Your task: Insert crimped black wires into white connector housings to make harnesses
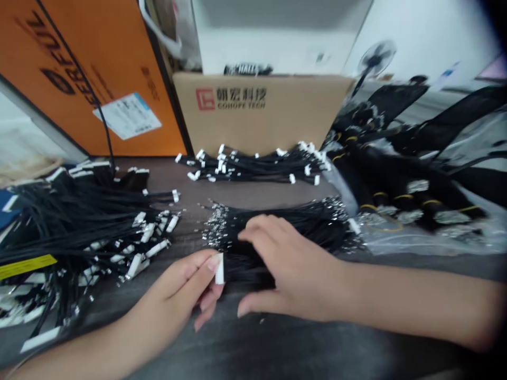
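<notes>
Between thumb and fingers, my left hand (194, 285) pinches a small white connector housing (219, 269), held upright over the dark table. My right hand (281, 264) is just to its right, thumb and fingers spread apart, with nothing seen between them. Behind and partly under the right hand lies a bundle of black wires (304, 219) with bare metal terminals at both ends. Whether the right fingers touch these wires cannot be made out. Left of my left hand, black wires fitted with white connectors (146, 232) lie in a heap.
A row of black cables with white ends (257, 166) lies before a cardboard box (261, 119). An orange box (91, 79) stands at the back left. Black wire bundles with yellow ties (404, 190) rest on plastic at the right. A fan (376, 58) is farther back.
</notes>
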### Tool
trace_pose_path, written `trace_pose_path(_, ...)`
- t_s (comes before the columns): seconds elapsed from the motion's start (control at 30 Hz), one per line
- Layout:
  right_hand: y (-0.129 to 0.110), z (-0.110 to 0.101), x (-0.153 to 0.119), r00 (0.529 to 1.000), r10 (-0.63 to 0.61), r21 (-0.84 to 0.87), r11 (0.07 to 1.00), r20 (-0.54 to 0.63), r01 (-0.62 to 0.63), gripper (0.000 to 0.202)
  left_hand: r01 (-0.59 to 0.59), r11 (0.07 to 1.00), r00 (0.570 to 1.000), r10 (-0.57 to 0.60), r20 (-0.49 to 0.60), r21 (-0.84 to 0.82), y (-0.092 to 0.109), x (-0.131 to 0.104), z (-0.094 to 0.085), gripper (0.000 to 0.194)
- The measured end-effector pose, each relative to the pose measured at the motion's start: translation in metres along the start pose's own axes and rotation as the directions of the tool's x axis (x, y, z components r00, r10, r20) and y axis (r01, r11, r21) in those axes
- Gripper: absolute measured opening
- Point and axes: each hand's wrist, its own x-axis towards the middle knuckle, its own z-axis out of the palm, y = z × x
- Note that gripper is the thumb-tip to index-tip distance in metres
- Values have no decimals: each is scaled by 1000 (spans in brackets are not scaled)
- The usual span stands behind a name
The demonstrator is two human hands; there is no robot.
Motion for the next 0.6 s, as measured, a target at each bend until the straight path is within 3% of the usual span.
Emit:
trace_pose_path(0.1, 7, -16, 3, 997, 60, -13, 998, -40, -61, 19, -187, 925, 966, 234, -109, 332, 2, -5, -6, 49)
trace_pose_path(0.17, 16, -30, 9, 982, 129, 50, 991, -141, -123, 16, -268, 714, 932, 363, -15, 647, 4, -1, -4, 50)
trace_pose_path(0.2, 22, -37, 11, 965, 168, 98, 984, -200, -151, 18, -310, 532, 916, 390, 97, 788, 6, 4, 0, 59)
trace_pose_path(0.33, 41, -57, 13, 897, 280, 311, 934, -341, -174, 28, -412, 324, 884, 370, 287, 851, 19, 50, 42, 109)
trace_pose_path(0.37, 43, -59, 12, 887, 296, 357, 920, -354, -164, 29, -406, 289, 882, 371, 290, 867, 24, 65, 55, 109)
trace_pose_path(0.47, 48, -57, 6, 864, 329, 465, 876, -382, -127, 31, -359, 197, 884, 386, 265, 912, 33, 106, 86, 67)
trace_pose_path(0.6, 56, -67, -2, 800, 385, 554, 829, -460, -80, 34, -331, 89, 879, 393, 272, 940, 27, 132, 100, 45)
